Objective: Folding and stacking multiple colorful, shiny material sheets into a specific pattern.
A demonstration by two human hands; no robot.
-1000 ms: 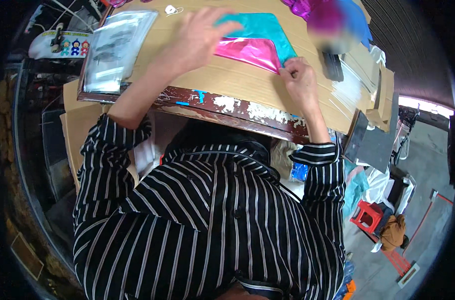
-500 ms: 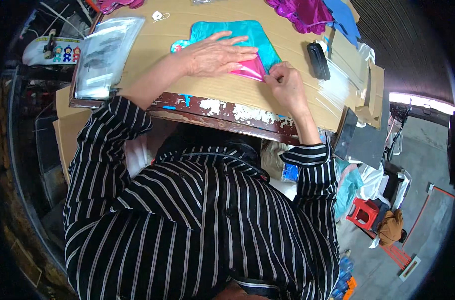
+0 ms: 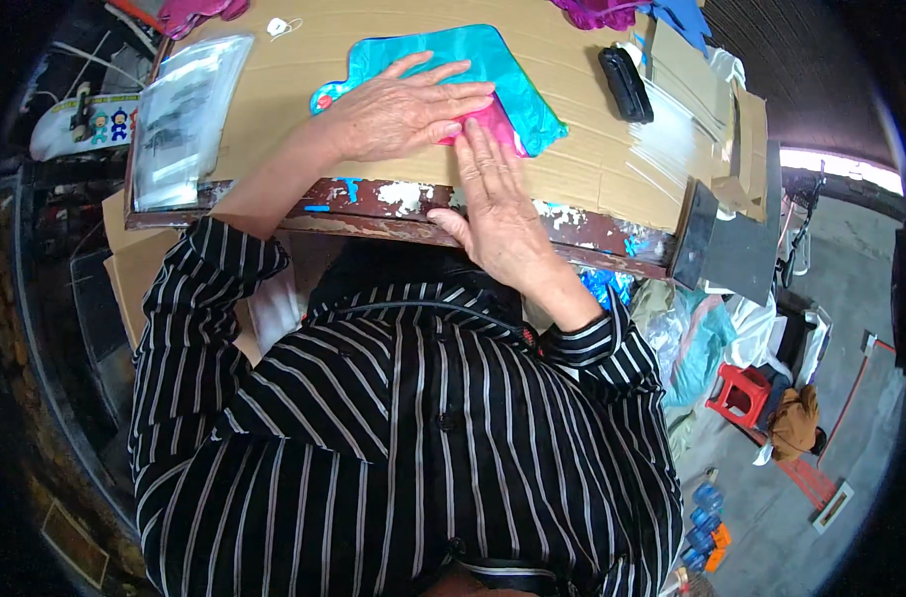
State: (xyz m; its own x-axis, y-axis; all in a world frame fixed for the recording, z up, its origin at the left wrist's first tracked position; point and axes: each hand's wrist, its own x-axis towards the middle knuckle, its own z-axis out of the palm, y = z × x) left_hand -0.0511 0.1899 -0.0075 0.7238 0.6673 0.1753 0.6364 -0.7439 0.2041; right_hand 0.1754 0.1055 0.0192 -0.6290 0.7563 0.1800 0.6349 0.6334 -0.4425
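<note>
A flat, shiny foil balloon (image 3: 507,82), teal with a pink part folded over near its front edge, lies on the cardboard-covered table. From its left side sticks out a small rounded tab with a red and white print. My left hand (image 3: 398,114) rests flat across the balloon, fingers spread toward the right and covering much of its middle. Just in front, my right hand (image 3: 498,209) has its fingers stretched out on the pink part, their tips close to my left thumb. Its own thumb points left, away from the foil.
Clear plastic sleeves (image 3: 189,124) lie at the table's left. A black pouch (image 3: 626,86) and thin white strips (image 3: 662,164) are on the right. Magenta fabric (image 3: 597,12) lies at the far edge. A red stool (image 3: 739,395) stands on the floor at right.
My right hand has let go of the balloon's right corner and moved left, laying its fingers flat on the pink part. My left hand stays on the foil. The whole view has shifted slightly.
</note>
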